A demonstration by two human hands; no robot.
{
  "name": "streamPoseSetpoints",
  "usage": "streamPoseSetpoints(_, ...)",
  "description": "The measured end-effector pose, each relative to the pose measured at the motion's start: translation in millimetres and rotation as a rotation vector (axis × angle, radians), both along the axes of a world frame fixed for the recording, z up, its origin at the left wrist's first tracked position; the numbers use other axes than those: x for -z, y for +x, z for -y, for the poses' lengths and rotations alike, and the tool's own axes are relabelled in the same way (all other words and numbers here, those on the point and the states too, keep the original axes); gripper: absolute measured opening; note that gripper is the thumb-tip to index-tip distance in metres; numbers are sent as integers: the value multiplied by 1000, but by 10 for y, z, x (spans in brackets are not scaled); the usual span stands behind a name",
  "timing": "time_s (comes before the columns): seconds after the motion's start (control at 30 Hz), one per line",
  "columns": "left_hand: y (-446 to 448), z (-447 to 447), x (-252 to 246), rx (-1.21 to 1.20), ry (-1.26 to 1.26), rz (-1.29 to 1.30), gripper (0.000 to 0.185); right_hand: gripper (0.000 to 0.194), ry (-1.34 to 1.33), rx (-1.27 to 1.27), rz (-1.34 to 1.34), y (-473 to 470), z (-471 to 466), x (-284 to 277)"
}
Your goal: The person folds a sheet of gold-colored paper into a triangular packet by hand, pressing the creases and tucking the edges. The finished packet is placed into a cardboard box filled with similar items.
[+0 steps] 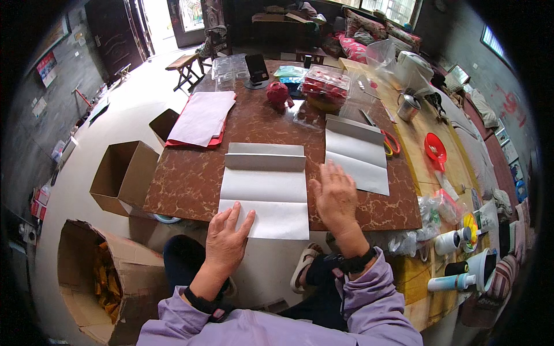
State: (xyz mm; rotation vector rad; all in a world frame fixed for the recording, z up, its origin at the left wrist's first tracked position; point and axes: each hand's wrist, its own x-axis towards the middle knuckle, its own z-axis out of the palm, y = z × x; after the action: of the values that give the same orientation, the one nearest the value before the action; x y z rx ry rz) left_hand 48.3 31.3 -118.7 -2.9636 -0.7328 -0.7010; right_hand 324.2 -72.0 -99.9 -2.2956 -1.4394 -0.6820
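A creased sheet of whitish paper [264, 184] lies in front of me at the table's near edge, its far part folded up in a ridge. My left hand [228, 235] rests on its lower left corner with the fingers apart. A second creased sheet [357, 162] lies to the right, also with a fold near its far end. My right hand [336, 194] is at that sheet's left edge, fingers extended, holding nothing. Whether it touches the sheet I cannot tell. Scissors [391, 142] with red and yellow handles lie beside the second sheet.
A stack of pale and red paper [201, 119] lies at the table's far left. Plastic boxes [326, 82], a ball of red string [278, 93] and a phone on a stand [257, 69] are at the back. Cardboard boxes [143, 173] stand left; a wooden table [417, 160] with bottles adjoins right.
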Motion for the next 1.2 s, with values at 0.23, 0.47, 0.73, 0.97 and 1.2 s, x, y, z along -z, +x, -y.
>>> streamPoseSetpoints(0.23, -22, 37, -108, 46, -2, 39, 48, 67, -74, -248, -147, -281, -344, -47)
streamPoseSetpoints(0.47, -74, 70, -144, 112, 2, 77, 40, 52, -66, -258, -81, -200, -489, 4)
streamPoseSetpoints(0.73, -59, 102, -486, 193, -182, 50, 47, 19, -7, -376, -54, -209, -482, 2)
streamPoseSetpoints(0.97, 181, -334, -685, 173, -182, 199, 35, 11, 32, -346, -31, -251, -482, -19)
streamPoseSetpoints(1.2, 758, -977, -356, 96, 36, 3, 39, 20, 31, -360, -93, -247, -491, -41)
